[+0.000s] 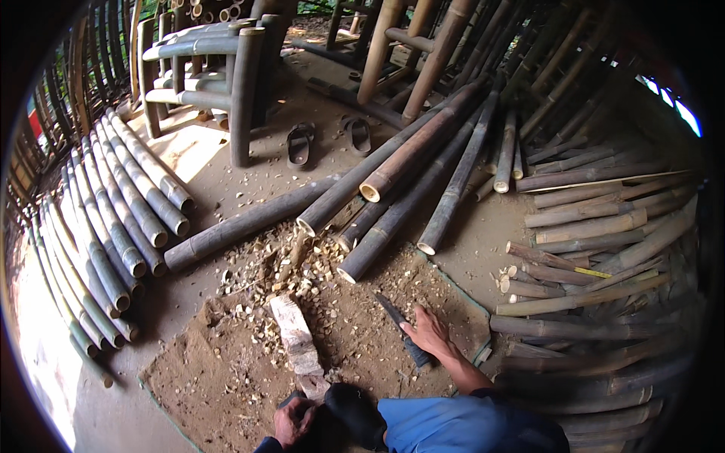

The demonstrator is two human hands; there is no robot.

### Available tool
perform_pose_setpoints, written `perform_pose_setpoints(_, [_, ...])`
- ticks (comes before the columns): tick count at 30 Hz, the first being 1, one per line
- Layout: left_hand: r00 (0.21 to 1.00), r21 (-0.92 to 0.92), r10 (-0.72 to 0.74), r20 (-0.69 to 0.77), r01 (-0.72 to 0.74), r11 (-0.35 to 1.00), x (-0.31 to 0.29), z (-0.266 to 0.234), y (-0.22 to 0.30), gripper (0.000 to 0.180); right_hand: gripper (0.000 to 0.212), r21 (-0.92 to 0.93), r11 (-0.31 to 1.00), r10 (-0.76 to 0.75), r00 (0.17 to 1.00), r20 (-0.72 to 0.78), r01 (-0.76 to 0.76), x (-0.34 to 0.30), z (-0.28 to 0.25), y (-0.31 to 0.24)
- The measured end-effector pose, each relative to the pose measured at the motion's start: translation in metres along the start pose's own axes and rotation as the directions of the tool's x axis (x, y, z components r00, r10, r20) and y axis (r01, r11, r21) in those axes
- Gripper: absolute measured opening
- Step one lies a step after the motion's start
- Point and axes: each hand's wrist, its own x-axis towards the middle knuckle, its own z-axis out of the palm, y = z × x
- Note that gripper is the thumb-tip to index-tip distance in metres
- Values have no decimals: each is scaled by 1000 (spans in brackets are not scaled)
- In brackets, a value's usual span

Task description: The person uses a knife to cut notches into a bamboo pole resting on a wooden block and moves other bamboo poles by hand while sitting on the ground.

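Could cut the right hand (430,332), with its fingers apart, by grasping the knife blade (390,307); cannot tell left hand's (293,423) finger state.

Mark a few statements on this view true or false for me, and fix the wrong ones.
1. The right hand is at the knife. True.
2. The knife lies left of the pale wood piece. False: it lies right of the pale wood piece.
3. Bamboo poles lie in a row at the left. True.
4. The left hand is touching a sandal. False: the left hand is near the wood piece's lower end.
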Motion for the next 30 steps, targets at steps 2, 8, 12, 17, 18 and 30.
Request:
perform_pose_setpoints(2, [997,29,50,-52,-49,998,-1,1,5,23,53,-13,986,-165,969,-185,165,39,-1,-29])
perform_pose_setpoints(8, [999,-37,-32,-29,31,999,5,8,-1,23,52,-211,878,-475,831,-289,429,128,18,-104])
perform_pose_setpoints(12, [999,-3,1,-47,-1,1000,4,2,6,23,52,260,908,-178,864,-471,329,172,-2,-106])
perform_pose_setpoints(17, [998,-87,-51,-29,49,995,4,1,-2,21,77,486,755,652,575,-494,-439,234,-24,17])
perform_pose_setpoints(18, [998,-100,-49,-28,46,994,4,1,-8,20,85,531,730,669,611,-424,-431,237,-21,38])
perform_pose_setpoints(30, [994,-83,-109,-11,108,991,4,-4,-15,20,92,738,610,670,684,-287,-289,242,-43,48])
